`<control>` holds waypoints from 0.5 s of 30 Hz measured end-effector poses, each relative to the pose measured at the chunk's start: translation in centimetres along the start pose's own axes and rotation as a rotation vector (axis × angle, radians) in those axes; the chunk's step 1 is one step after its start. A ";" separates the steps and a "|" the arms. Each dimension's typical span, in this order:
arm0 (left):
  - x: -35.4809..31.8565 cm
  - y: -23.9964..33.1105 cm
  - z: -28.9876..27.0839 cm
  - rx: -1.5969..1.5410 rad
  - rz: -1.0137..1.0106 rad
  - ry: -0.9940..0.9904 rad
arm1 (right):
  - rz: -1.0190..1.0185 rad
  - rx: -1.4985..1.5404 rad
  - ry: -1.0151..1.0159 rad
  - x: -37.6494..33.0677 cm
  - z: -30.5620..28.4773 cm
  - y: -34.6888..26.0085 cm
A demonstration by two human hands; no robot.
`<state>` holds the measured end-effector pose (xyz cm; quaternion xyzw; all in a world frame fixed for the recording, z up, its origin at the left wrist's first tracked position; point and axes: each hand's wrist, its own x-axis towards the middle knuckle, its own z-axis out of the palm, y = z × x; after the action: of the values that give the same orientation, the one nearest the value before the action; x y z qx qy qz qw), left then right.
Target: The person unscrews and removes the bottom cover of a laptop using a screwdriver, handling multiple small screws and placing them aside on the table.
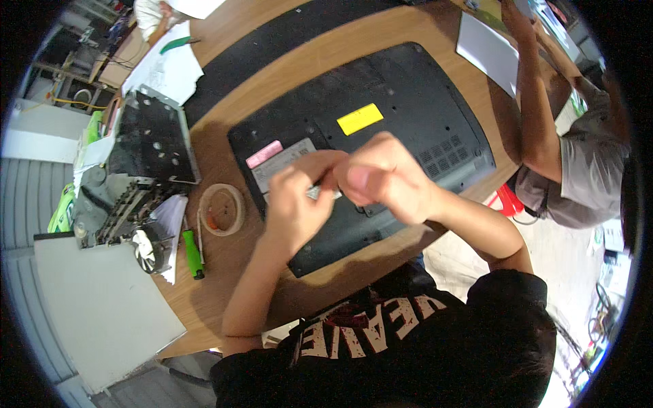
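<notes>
Both hands sit over the middle of an upturned black laptop [408, 102], base panel facing up, lying flat on the wooden bench [224, 285]. Left hand [294, 204] has fingers curled, pinching a small silvery part [314, 192] against the laptop underside. Can't tell what the part is, mostly hidden. Right hand [381, 177] is closed in a loose fist, fingertips pressed in at the same spot, touching the left hand. Whether it grips anything, cannot tell.

On the laptop base: yellow sticker [360, 118] near the middle, pink sticker [264, 154] at the left end, grey label [282, 163] just beside it, partly under the left hand.

Left of the laptop on the bench: tape roll [221, 209] with small bits inside its ring, green-handled screwdriver [193, 253] just below it. Further left, a stripped black metal chassis [153, 136] and a small fan [146, 248] at the bench edge. White paper sheets [170, 68] behind the chassis.

Another person's arm [537, 102] rests on the bench at upper right, well apart from the laptop work.
</notes>
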<state>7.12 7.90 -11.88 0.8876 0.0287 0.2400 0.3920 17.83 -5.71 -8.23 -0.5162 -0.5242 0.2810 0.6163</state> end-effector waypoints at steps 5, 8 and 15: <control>0.3 -0.2 0.1 -0.026 -0.032 -0.065 | -0.217 0.051 0.246 -3.3 1.1 0.8; -0.1 0.2 0.8 0.066 0.096 -0.109 | -0.217 0.167 0.347 -3.6 1.3 1.0; -0.4 -0.6 2.1 0.216 0.152 -0.146 | -0.327 0.301 0.434 -0.2 -5.3 -1.6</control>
<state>7.79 6.76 -13.70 0.9394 -0.0414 0.1993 0.2759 22.43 -8.15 -6.38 -0.3758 -0.4090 0.1356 0.8204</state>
